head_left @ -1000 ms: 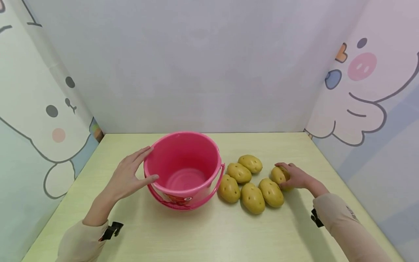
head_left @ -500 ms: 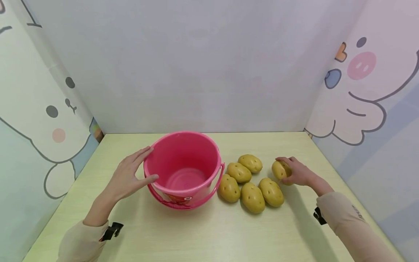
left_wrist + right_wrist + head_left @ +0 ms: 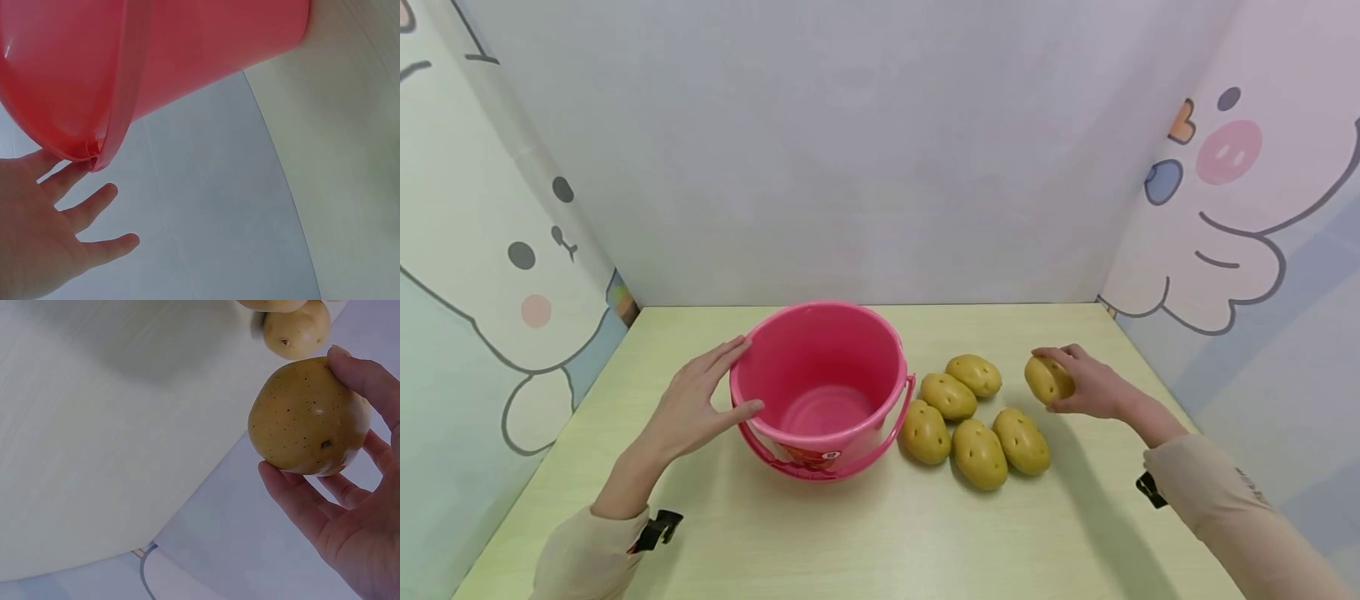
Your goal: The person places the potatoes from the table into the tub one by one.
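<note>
We see the right hand [image 3: 1093,387] up off the table [image 3: 865,533] with a potato [image 3: 1048,379] gripped in it, fingers curled over the top and thumb underneath; the right wrist view shows that potato [image 3: 306,415] cradled between fingertips and thumb, clear of the tabletop. It hangs just right of and a little behind the other five potatoes, which lie bunched together on the table: two at the back [image 3: 973,375] [image 3: 948,395] and three in a front row [image 3: 925,432] [image 3: 978,452] [image 3: 1022,440]. Over on the other side, the left hand [image 3: 692,404] lies flat against the pink bucket [image 3: 820,392], fingers straight and spread on its left rim and wall, holding nothing. In the left wrist view we get the bucket wall [image 3: 187,50] close above the open palm [image 3: 37,244], fingertips touching the rim. The bucket stands upright, left of the potato pile, its handle [image 3: 891,425] folded down along the front, nearly touching the closest potato. Cartoon animal panels [image 3: 497,275] wall in the table on both sides.
</note>
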Available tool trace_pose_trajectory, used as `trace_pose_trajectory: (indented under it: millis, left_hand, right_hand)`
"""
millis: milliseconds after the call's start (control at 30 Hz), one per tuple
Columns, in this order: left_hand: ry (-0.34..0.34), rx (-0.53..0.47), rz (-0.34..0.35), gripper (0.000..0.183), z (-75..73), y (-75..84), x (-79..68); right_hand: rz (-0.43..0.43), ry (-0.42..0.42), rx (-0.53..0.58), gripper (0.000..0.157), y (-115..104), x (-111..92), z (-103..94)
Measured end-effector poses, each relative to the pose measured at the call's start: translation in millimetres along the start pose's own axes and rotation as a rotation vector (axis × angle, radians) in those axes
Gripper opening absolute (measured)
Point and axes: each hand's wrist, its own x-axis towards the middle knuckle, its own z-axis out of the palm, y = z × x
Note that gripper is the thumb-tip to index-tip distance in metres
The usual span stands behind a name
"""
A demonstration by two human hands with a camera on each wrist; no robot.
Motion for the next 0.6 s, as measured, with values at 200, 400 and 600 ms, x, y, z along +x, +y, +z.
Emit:
trace_pose_trajectory:
  millis: [200,400,600]
  left_hand:
    - [0.002,0.002,-0.006,0.078,0.1,0.1,0.3]
    - [-0.005,0.003,-0.015,0.078,0.0,0.6,-0.2]
    - [-0.009,0.004,-0.024,0.079,0.5,1.2,-0.2]
  right_hand:
    - [-0.069,0.034,-0.034,0.074,-12.9,1.0,-9.8]
    - [-0.114,0.03,-0.049,0.073,-27.8,3.5,-21.0]
    - [-0.162,0.026,-0.068,0.073,-46.2,6.8,-32.0]
